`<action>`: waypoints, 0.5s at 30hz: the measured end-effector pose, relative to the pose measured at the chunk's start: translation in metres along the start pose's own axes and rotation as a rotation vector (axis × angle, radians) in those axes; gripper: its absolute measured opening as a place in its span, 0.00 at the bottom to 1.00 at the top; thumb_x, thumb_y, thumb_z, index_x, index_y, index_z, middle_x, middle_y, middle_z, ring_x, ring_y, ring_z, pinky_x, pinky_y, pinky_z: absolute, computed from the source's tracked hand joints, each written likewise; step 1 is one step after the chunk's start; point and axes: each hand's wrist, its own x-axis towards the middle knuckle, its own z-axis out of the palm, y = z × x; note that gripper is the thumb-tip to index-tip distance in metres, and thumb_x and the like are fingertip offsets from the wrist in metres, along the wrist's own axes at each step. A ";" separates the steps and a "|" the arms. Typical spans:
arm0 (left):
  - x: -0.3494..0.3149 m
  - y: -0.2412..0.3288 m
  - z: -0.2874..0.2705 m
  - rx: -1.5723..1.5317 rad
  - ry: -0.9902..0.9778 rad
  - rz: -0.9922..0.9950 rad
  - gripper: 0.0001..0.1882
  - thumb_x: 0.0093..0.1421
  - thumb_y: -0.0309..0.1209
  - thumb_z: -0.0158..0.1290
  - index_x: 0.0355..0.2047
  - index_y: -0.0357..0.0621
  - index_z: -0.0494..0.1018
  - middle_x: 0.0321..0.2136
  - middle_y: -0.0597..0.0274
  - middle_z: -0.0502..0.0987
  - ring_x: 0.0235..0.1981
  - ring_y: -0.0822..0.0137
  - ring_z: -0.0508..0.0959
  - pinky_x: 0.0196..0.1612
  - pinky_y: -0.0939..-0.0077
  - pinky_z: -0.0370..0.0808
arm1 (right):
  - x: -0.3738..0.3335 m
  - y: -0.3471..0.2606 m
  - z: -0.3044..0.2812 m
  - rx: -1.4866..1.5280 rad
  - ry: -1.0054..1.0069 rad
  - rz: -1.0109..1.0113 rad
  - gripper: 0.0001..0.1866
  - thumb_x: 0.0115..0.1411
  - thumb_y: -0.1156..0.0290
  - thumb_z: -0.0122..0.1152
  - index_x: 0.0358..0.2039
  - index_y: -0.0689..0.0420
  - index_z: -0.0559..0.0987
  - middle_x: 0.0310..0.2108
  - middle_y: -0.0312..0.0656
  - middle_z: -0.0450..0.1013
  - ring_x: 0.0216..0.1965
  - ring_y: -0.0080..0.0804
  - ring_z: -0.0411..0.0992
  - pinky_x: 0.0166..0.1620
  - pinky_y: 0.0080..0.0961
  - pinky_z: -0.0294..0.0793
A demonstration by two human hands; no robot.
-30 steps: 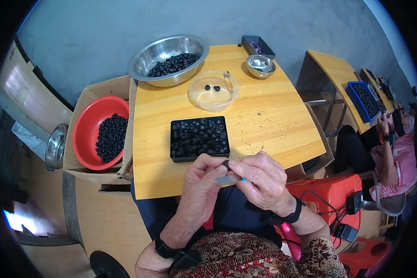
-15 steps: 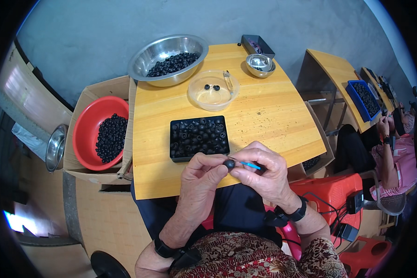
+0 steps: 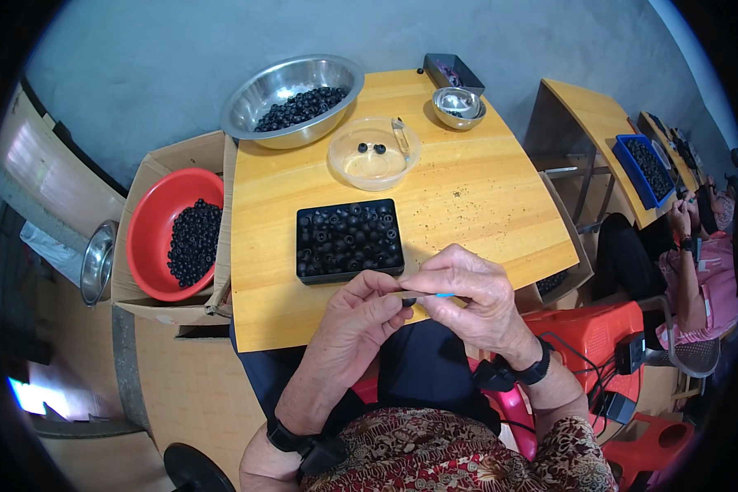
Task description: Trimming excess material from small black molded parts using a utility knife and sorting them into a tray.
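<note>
Your left hand grips dark round piece over near edge of worktop, likely steadying it; right hand's grip closed on blue-ended tool. Black tray just beyond, presumably for short reach.

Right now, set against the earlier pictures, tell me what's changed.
The right hand has turned the blue-handled blade from flat-on to nearly edge-on, and it now covers much of the dark bead at the left hand. Nothing was let go. The black tray and clear bowl stayed put.
</note>
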 end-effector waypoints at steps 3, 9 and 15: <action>0.000 0.001 0.005 -0.021 0.035 -0.004 0.09 0.62 0.23 0.56 0.43 0.40 0.74 0.39 0.62 0.79 0.40 0.71 0.79 0.47 0.78 0.77 | 0.000 0.000 -0.002 -0.005 -0.011 0.006 0.16 0.54 0.83 0.63 0.44 0.60 0.83 0.36 0.43 0.76 0.34 0.31 0.76 0.36 0.22 0.76; -0.001 0.001 0.001 -0.003 0.022 -0.016 0.12 0.63 0.23 0.56 0.47 0.39 0.74 0.39 0.61 0.79 0.40 0.71 0.79 0.48 0.79 0.77 | 0.000 -0.006 -0.002 -0.033 0.105 0.042 0.13 0.53 0.80 0.65 0.41 0.65 0.82 0.34 0.46 0.77 0.33 0.34 0.76 0.35 0.25 0.75; -0.001 0.001 0.004 -0.045 -0.002 -0.028 0.10 0.64 0.24 0.55 0.46 0.39 0.74 0.38 0.59 0.80 0.42 0.67 0.81 0.43 0.82 0.79 | -0.009 0.000 -0.002 -0.263 0.169 -0.174 0.14 0.51 0.80 0.68 0.41 0.65 0.82 0.31 0.46 0.76 0.28 0.36 0.74 0.30 0.26 0.74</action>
